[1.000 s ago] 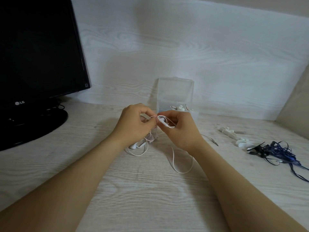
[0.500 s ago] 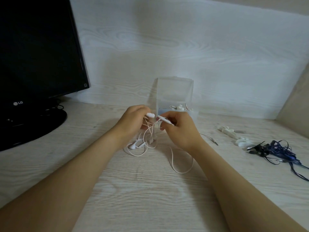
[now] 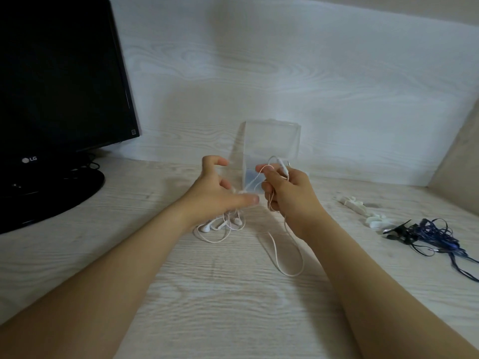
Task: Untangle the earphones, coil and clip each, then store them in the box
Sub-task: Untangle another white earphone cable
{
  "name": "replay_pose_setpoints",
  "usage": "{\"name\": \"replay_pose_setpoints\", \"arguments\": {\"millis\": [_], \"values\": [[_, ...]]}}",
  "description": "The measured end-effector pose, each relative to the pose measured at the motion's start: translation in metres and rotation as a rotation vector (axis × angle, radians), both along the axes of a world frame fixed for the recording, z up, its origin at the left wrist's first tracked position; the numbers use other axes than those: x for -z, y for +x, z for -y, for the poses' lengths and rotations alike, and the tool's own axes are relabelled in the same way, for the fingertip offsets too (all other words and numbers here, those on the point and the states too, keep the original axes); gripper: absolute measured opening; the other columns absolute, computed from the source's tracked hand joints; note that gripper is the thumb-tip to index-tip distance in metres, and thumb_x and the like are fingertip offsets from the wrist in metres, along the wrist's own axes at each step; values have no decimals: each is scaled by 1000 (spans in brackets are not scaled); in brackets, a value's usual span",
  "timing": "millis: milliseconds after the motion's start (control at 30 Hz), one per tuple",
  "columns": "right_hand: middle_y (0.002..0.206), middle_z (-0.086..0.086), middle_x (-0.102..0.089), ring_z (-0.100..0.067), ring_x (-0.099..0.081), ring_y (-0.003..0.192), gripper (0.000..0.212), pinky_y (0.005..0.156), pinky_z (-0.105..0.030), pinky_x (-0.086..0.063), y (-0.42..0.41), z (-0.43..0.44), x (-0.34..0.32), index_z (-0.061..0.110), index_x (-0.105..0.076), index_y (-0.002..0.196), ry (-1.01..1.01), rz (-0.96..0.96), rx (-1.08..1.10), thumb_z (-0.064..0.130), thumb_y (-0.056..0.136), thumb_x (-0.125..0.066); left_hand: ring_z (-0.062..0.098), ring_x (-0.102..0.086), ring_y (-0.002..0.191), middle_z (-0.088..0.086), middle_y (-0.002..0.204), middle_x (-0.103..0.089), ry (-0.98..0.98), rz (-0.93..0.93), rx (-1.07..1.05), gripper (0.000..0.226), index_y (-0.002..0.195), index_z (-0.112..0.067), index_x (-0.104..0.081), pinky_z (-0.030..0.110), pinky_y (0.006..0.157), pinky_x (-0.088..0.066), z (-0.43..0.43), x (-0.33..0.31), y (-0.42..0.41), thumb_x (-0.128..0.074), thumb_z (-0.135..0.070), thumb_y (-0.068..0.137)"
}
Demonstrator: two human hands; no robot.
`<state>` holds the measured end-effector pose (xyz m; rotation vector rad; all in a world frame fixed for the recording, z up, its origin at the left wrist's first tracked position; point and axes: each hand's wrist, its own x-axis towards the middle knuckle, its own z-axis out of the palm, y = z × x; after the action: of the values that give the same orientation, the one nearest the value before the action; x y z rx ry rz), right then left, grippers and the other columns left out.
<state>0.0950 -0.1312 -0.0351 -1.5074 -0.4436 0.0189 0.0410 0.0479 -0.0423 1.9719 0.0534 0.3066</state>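
- On the desk (image 3: 233,307), just in front of the clear box (image 3: 272,136), both hands work at the white earphones (image 3: 220,225). The buds and a knot of cord lie under the left hand, and a slack loop (image 3: 287,260) trails back below the right wrist.
- The right hand (image 3: 287,195) is curled round the cord, with the remote (image 3: 282,168) poking up above its fingers. It is raised, probably to draw one strand out of the knot so the crossings show.
- The left hand (image 3: 215,193) has its fingers spread and loosely bent, thumb out toward the right hand. It grips nothing I can make out, though blur by the thumb hides whether the cord touches it.
- The box stands with its lid raised, handy for storing.
- The clips (image 3: 360,207) lie to the right, beside the tangled blue earphones (image 3: 435,233) and well apart from the white ones, likely so the sets do not mix.
- The work looks to be at the untangling stage, with nothing coiled yet.
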Motion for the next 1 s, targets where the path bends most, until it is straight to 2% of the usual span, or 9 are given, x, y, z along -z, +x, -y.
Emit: {"name": "replay_pose_setpoints", "arguments": {"millis": [133, 233, 400, 467, 567, 667, 833, 900, 1000], "values": [[59, 5, -43, -10, -40, 53, 26, 51, -25, -35, 1, 1, -3, 10, -72, 107, 109, -54, 32, 6, 104, -46, 20, -69, 86, -4, 119, -51, 284, 97, 5, 65, 128, -43, -50, 30, 60, -57, -4, 11, 6, -88, -23, 78], [57, 9, -43, -9, -41, 55, 30, 59, -27, -35, 4, 1, -4, 15, -72, 101, 174, -55, 93, 5, 104, -44, 10, -61, 94, -5, 120, -53, 360, 199, -33, 48, 122, -37, -60, 14, 74, -44, -6, 15, 10, -76, -11, 85], [55, 11, -40, -9, -39, 54, 34, 61, -27, -29, 6, -1, -4, 18, -68, 93, 267, -93, 163, 4, 103, -39, 12, -63, 106, -11, 114, -66, 430, 341, -123, 45, 117, -30, -67, 37, 94, -54, -11, 14, 13, -63, 2, 85], [55, 9, -40, -11, -39, 54, 31, 61, -28, -30, 6, -2, -5, 18, -68, 93, 295, -122, 172, 8, 104, -41, 8, -65, 104, -14, 112, -69, 431, 387, -103, 40, 115, -29, -65, 33, 93, -54, -10, 12, 12, -63, 1, 89], [57, 3, -47, -16, -45, 59, 19, 59, -29, -33, 9, 0, -8, 16, -68, 97, 408, -236, 194, 12, 102, -49, 2, -67, 96, -15, 101, -73, 344, 370, 4, 21, 103, -30, -67, 18, 82, -52, -8, 7, 9, -72, -11, 94], [61, -2, -53, -22, -56, 63, 12, 59, -31, -46, 11, 5, -12, 15, -62, 101, 581, -361, 187, 12, 101, -50, 3, -69, 85, -14, 92, -75, 355, 305, 100, 10, 99, -32, -73, 23, 75, -50, -6, 6, 5, -69, -24, 102], [66, -7, -57, -36, -74, 71, 10, 74, -43, -60, 8, 5, -15, 12, -57, 107, 681, -446, 121, 12, 104, -47, 26, -59, 49, -2, 86, -78, 271, 93, 226, 32, 117, -23, -67, 31, 41, -44, 1, 3, -8, -38, -13, 112], [67, -6, -56, -33, -73, 66, 12, 68, -41, -61, 6, 6, -15, 13, -57, 107, 650, -445, 136, 13, 105, -46, 32, -68, 64, -2, 91, -77, 248, 95, 217, 37, 121, -28, -68, 45, 55, -55, 2, 3, -9, -35, -14, 110], [71, -6, -58, -27, -70, 58, 13, 62, -38, -60, 5, 7, -15, 14, -59, 103, 579, -444, 181, 15, 105, -46, 30, -70, 106, -4, 104, -74, 172, 104, 192, 35, 117, -36, -71, 55, 101, -56, 0, 0, -2, -47, -15, 103]]}}
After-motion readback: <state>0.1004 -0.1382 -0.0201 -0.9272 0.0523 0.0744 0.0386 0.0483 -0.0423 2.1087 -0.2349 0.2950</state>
